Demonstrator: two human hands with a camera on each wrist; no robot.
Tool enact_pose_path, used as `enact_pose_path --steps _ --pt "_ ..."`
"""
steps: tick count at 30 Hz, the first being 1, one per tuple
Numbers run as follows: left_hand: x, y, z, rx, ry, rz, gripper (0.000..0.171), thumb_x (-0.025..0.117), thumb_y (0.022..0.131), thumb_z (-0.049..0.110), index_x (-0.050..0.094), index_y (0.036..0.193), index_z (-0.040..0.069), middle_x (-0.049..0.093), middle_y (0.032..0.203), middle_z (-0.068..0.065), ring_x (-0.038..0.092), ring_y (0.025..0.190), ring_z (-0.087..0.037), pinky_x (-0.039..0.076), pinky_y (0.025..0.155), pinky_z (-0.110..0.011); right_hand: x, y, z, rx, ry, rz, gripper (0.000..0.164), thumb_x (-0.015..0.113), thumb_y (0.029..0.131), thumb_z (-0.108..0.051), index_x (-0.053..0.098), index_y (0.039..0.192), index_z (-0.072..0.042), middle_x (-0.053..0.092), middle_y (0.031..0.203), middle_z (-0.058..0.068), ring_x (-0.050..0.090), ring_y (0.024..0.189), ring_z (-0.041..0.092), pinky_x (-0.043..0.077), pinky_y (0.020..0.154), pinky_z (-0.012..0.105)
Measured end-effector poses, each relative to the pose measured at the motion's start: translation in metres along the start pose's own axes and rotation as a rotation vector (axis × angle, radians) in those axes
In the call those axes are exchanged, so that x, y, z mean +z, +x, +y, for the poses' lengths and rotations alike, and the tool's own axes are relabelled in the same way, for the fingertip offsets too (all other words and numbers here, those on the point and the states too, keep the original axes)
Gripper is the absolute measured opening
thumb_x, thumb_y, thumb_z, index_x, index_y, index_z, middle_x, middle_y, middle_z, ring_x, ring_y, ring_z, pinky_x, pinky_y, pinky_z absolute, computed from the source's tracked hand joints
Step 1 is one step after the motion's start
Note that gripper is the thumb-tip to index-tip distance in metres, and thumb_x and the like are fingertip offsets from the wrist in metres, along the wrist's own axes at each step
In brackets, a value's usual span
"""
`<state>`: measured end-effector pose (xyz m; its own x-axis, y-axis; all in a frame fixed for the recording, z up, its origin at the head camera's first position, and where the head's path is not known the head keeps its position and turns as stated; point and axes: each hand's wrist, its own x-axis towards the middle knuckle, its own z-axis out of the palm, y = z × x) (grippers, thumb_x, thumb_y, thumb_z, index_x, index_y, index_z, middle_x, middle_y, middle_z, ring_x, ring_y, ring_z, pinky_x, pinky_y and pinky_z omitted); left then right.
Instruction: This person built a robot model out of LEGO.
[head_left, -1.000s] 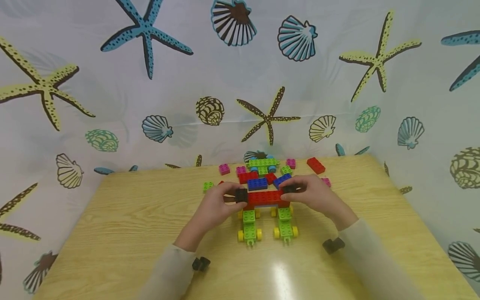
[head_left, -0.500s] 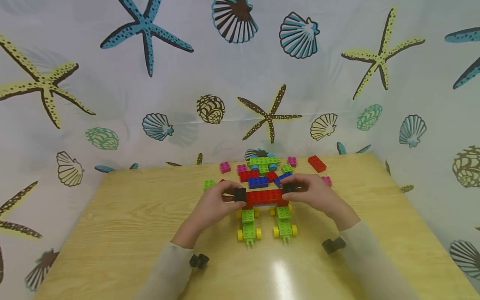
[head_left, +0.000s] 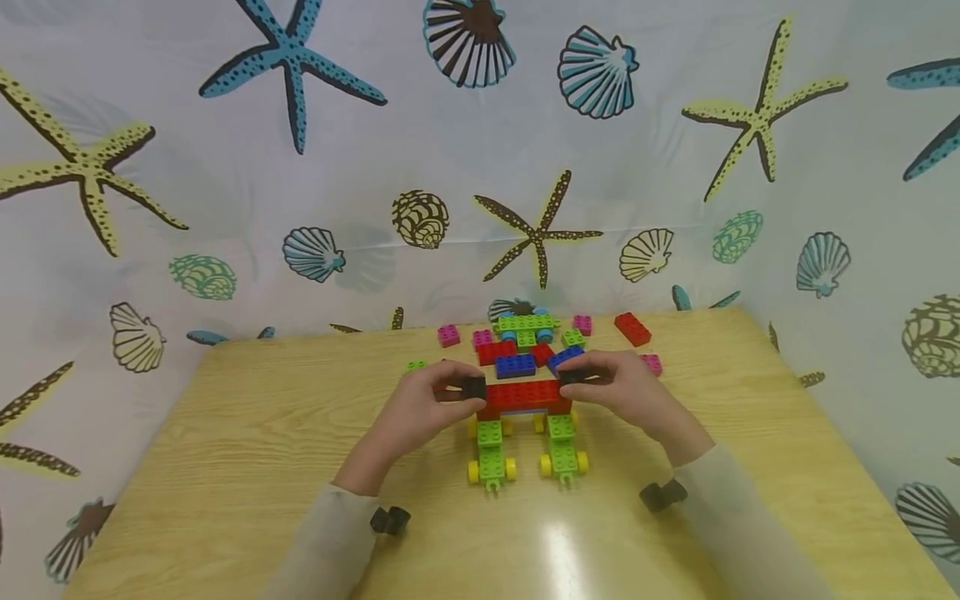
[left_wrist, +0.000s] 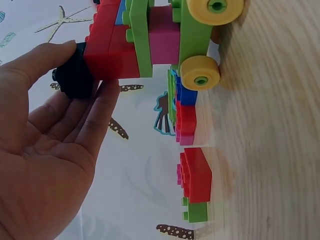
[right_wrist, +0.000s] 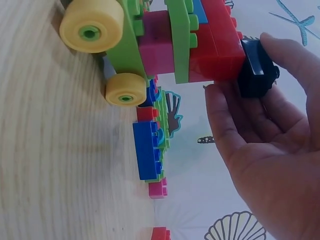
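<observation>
A toy-brick build stands mid-table: a bridge of red bricks (head_left: 525, 396) spans two green wheeled bases, the left base (head_left: 491, 458) and the right base (head_left: 561, 458), all on yellow wheels. Pink bricks (left_wrist: 164, 35) sit between the green layers. My left hand (head_left: 420, 408) pinches a black block (left_wrist: 77, 72) at the bridge's left end, thumb on top and fingers below. At the other end, my right hand (head_left: 626, 392) has a matching black block (right_wrist: 256, 67) between thumb and fingers. Both black blocks touch the red bricks' studded side.
Behind the build lie loose bricks, among them a blue brick (head_left: 515, 365), a red brick (head_left: 632, 329) and a pink brick (head_left: 448, 335). A green wheeled base (head_left: 527, 324) with blue wheels stands at the back. A shell-patterned cloth (head_left: 360, 167) hangs behind the table.
The build has shifted slightly to the left, and both hands have moved with it. Their pinch on the black blocks looks the same.
</observation>
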<state>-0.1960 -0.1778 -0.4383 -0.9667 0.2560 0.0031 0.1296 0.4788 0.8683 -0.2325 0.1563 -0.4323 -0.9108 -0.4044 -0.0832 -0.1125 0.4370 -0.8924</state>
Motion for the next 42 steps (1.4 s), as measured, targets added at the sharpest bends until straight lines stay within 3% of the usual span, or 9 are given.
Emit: enact_pose_path --steps 22,42 --pt "0.001 0.000 -0.004 0.009 0.033 0.012 0.039 0.086 0.100 0.014 0.075 0.138 0.013 0.076 0.136 -0.012 0.076 0.125 -0.034 0.066 0.107 -0.047 0.006 0.002 0.004 -0.024 0.018 0.011 0.037 0.082 0.104 -0.028 0.078 0.138 -0.014 0.072 0.147 0.014 0.068 0.134 0.038 0.065 0.108 0.045" --pt "-0.002 -0.004 0.002 0.030 0.057 -0.002 0.038 0.087 0.099 0.017 0.075 0.135 0.012 0.077 0.135 -0.010 0.075 0.125 -0.032 0.065 0.110 -0.049 0.009 0.003 0.010 -0.050 -0.012 -0.058 0.044 0.084 0.102 -0.026 0.073 0.142 -0.010 0.068 0.152 0.019 0.070 0.136 0.042 0.064 0.111 0.051"
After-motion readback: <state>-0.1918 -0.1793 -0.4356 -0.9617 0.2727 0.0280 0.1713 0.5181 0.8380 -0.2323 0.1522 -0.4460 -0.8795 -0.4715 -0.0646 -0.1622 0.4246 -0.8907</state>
